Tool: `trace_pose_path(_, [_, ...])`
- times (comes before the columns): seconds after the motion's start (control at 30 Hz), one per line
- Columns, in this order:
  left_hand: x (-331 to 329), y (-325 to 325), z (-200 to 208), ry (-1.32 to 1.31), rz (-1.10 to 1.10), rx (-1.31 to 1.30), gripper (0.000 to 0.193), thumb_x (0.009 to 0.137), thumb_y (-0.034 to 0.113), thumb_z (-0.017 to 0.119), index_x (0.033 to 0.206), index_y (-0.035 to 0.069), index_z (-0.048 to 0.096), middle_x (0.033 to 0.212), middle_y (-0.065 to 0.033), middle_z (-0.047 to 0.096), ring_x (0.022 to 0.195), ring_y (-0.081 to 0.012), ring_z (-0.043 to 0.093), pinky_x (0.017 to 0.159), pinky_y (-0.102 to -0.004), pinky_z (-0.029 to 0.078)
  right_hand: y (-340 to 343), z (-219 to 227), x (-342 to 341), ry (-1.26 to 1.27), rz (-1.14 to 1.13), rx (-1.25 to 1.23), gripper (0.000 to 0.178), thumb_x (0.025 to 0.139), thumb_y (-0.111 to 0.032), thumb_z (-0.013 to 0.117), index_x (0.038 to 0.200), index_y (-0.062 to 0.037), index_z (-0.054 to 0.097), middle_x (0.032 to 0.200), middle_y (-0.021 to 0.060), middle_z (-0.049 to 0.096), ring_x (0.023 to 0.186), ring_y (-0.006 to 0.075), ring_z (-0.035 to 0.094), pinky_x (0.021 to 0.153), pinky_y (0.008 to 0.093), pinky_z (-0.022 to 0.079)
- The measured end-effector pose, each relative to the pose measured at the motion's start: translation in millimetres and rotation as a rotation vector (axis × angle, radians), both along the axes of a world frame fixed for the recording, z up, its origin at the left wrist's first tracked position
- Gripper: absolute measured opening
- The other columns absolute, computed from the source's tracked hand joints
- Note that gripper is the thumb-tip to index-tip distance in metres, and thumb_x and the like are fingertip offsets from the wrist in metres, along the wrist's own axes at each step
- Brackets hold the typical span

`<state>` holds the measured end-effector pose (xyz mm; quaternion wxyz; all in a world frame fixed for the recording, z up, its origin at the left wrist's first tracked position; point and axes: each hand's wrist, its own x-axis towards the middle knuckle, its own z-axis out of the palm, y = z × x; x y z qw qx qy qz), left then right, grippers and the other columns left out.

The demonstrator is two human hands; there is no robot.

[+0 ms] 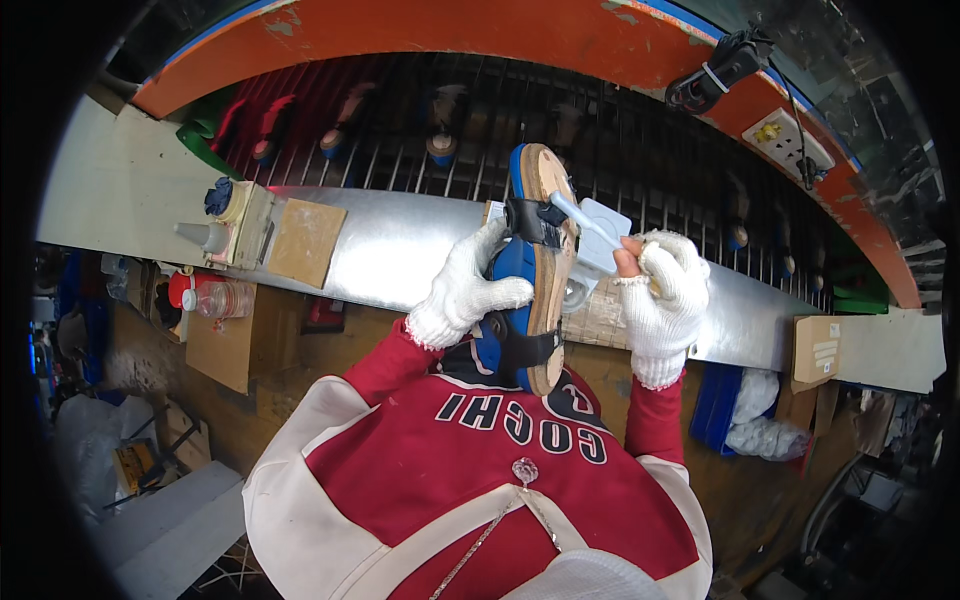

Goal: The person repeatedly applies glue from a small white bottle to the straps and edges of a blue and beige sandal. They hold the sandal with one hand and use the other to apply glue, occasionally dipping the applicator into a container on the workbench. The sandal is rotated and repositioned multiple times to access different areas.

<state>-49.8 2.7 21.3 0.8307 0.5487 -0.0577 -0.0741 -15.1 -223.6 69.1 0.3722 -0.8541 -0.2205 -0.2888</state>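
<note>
My left hand [462,283], in a white knitted glove, is closed around a sandal [545,285] with black straps, a tan sole and a blue last inside it. The sandal stands nearly upright before my chest, its sole edge facing right. My right hand [668,295], also gloved but with bare fingertips showing, pinches the end of a pale brush [587,218]. The brush slants up and left, its tip at the sole edge beside the upper strap; its bristles are hard to make out. Behind the brush is a whitish translucent container [608,222], partly hidden.
Beyond a shiny metal ledge [385,245] runs a rack of metal rods [490,110] bearing several shoes, under an orange frame [430,28]. Left are a cardboard sheet [307,242], a grey nozzle [202,236] and a plastic bottle [222,299]. A small carton [817,348] stands right.
</note>
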Motion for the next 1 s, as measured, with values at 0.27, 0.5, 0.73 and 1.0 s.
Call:
trace_pose_path(0.27, [-3.2, 0.1, -0.9, 0.055, -0.001, -0.093, 0.097, 0.069, 0.041, 0.087, 0.142, -0.004, 0.042, 0.13, -0.0109, 0.057, 0.116, -0.0169, 0.058, 0.1, -0.0327, 0.049, -1.8, 11.3, 6.0, -0.002, 0.025, -0.017, 0.022, 0.071, -0.013, 0.086, 0.091, -0.0098, 0.077, 0.092, 0.0053, 0.067, 0.083, 0.0212, 0.058, 0.077, 0.0337, 0.039])
trace_pose_path(0.5, [-4.9, 7.1, 0.4, 0.047, -0.006, -0.053, 0.108, 0.07, 0.063, 0.081, 0.144, -0.004, 0.04, 0.133, -0.0118, 0.056, 0.119, -0.0181, 0.059, 0.1, -0.0341, 0.05, -5.6, 5.2, -2.0, -0.034, 0.113, -0.101, 0.024, 0.069, -0.01, 0.085, 0.092, -0.008, 0.077, 0.09, 0.0065, 0.068, 0.087, 0.0223, 0.06, 0.079, 0.0337, 0.042])
trace_pose_path(0.73, [-3.1, 4.7, 2.0, 0.066, -0.037, -0.099, 0.104, 0.073, 0.062, 0.08, 0.144, -0.003, 0.04, 0.133, -0.0113, 0.057, 0.117, -0.0184, 0.061, 0.098, -0.0333, 0.052, -9.2, -4.4, -18.6, -0.074, 0.072, -0.08, 0.025, 0.069, -0.004, 0.084, 0.093, -0.0053, 0.077, 0.089, 0.0089, 0.068, 0.089, 0.0256, 0.06, 0.078, 0.0349, 0.046])
trace_pose_path(1.0, [3.8, -5.1, 0.4, 0.051, -0.022, -0.111, 0.098, 0.075, 0.062, 0.078, 0.141, -0.002, 0.045, 0.128, -0.0111, 0.062, 0.114, -0.0176, 0.063, 0.097, -0.0328, 0.053, -16.7, -19.7, -42.3, -0.107, 0.015, -0.046, 0.029, 0.067, -0.004, 0.086, 0.094, -0.0083, 0.076, 0.091, 0.0072, 0.069, 0.086, 0.0242, 0.059, 0.079, 0.0351, 0.043])
